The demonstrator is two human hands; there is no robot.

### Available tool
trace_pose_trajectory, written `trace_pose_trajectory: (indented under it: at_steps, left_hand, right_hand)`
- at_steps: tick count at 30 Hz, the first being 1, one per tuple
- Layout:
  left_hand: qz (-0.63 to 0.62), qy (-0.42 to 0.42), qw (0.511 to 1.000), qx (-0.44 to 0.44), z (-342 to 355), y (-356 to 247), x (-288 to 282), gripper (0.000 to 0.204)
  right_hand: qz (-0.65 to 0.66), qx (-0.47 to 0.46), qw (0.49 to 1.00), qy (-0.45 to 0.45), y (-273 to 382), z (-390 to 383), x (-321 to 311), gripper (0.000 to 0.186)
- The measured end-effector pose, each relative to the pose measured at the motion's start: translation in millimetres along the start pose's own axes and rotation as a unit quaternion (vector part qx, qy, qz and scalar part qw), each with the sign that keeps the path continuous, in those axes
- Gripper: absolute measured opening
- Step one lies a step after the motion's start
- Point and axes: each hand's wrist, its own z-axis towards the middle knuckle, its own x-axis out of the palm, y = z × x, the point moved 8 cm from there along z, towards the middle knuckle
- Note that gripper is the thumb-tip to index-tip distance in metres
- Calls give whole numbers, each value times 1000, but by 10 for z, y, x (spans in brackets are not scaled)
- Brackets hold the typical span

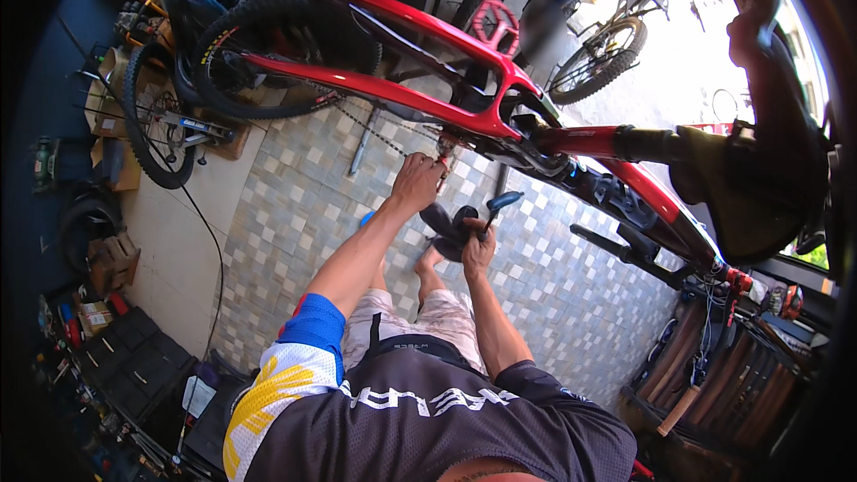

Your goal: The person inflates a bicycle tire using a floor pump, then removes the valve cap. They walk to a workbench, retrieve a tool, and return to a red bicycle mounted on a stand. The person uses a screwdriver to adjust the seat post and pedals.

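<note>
A red mountain bike frame (420, 105) hangs tilted across the upper middle, its rear wheel to the left. My left hand (418, 182) is closed at the crank area under the frame, beside the slack chain (379, 136); its fingertips are around a small part I cannot make out. Lower and to the right, my right hand (479, 250) grips a tool with a blue-and-black cross handle (505, 201) that points up and away from me. Its exact kind is unclear. A dark rounded shape near that hand partly overlaps my foot (430, 259).
Below lies a mosaic-tiled floor (295, 205). A loose wheel (159, 116) leans at the left by cardboard boxes, and a black cable (219, 259) runs down the floor. Black tool cases (134, 361) stand lower left; a wooden-sided rack (714, 384) stands lower right. Another bike wheel (600, 61) shows behind.
</note>
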Motion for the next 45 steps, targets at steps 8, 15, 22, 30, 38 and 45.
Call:
trace_pose_trajectory:
  at_steps: [8,15,22,30,38,45]
  left_hand:
    - [189,86,978,12,-89,378,334,21]
    - [190,193,962,8,-351,460,421,19]
    - [268,251,926,-90,-1066,1358,361,23]
    - [159,169,913,-337,-1258,2179,-375,28]
    - [-534,-230,747,-322,-928,1818,-486,63]
    - [-486,-119,820,-276,-681,1077,-987,104]
  right_hand:
    - [-38,-41,997,44,448,115,162,20]
    - [-136,-31,984,116,129,-269,74,20]
    - [-169,43,972,155,-74,-581,-200,24]
    - [-170,32,971,165,-180,-506,-473,31]
    - [-249,152,928,234,-380,-456,-503,37]
    - [-381,237,844,294,-638,-577,-746,74]
